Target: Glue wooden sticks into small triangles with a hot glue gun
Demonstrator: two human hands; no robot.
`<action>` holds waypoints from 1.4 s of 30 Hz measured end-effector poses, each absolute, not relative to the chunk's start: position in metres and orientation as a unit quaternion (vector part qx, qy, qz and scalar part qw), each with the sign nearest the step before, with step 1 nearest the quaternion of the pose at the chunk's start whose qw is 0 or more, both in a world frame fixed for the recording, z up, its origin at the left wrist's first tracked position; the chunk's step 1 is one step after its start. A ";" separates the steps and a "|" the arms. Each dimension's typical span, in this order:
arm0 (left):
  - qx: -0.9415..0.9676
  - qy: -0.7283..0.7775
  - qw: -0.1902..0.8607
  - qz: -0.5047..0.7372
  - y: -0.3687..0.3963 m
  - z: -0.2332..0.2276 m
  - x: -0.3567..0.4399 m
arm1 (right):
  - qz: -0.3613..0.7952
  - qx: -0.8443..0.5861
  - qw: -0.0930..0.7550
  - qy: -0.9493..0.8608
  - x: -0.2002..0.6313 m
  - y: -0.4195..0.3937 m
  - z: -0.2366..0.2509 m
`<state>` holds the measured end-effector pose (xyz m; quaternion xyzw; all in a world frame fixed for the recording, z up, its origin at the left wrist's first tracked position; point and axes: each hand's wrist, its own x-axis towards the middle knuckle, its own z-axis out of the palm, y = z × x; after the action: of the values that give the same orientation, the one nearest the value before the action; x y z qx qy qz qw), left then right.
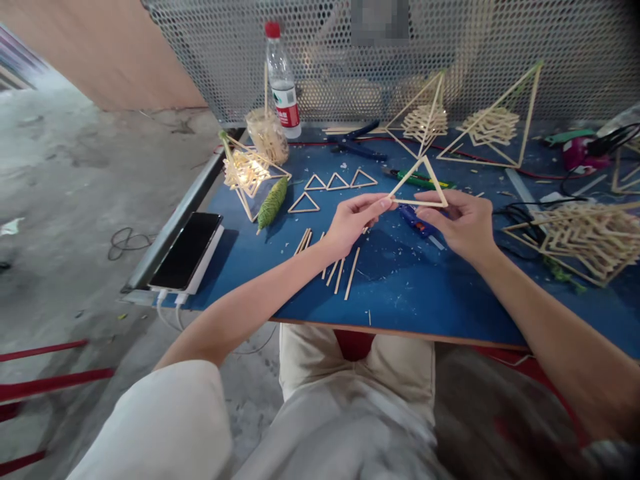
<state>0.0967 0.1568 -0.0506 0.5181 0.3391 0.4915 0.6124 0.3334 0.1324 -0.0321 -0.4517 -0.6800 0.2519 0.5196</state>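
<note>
Between my hands, above the blue table, is a triangle of thin wooden sticks (419,203). My left hand (361,217) pinches its left corner between thumb and fingers. My right hand (461,219) has its fingers closed at the right corner. Under and beside my left hand lie several loose wooden sticks (351,275). Smaller stick triangles (304,203) rest flat on the table beyond it. A blue glue gun (416,221) lies partly hidden behind my right hand, with a green utility knife (423,180) farther back.
A phone on a white block (187,252) sits at the table's left edge. Behind stand a water bottle (285,100), a jar of sticks (270,137) and stick pyramids (493,127). Dark blue pliers (360,143) lie near the perforated metal panel (320,53). A layered stick structure (590,240) is at right.
</note>
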 end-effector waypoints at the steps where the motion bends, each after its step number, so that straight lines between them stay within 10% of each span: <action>1: 0.527 0.335 0.607 0.492 0.156 -0.053 0.098 | 0.259 -0.449 0.523 -0.677 0.333 0.131 -0.032; 22: 0.755 0.376 0.183 0.504 0.159 -0.018 0.065 | 0.351 -0.431 0.554 -0.620 0.327 0.136 -0.043; 42: 0.799 0.347 0.163 0.463 0.169 -0.027 0.066 | 0.370 -0.435 0.497 -0.654 0.329 0.139 -0.046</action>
<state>0.0662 0.1695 -0.0271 0.7991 0.3473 0.4630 0.1626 0.3293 0.1395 -0.0458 -0.4345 -0.6536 0.3702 0.4970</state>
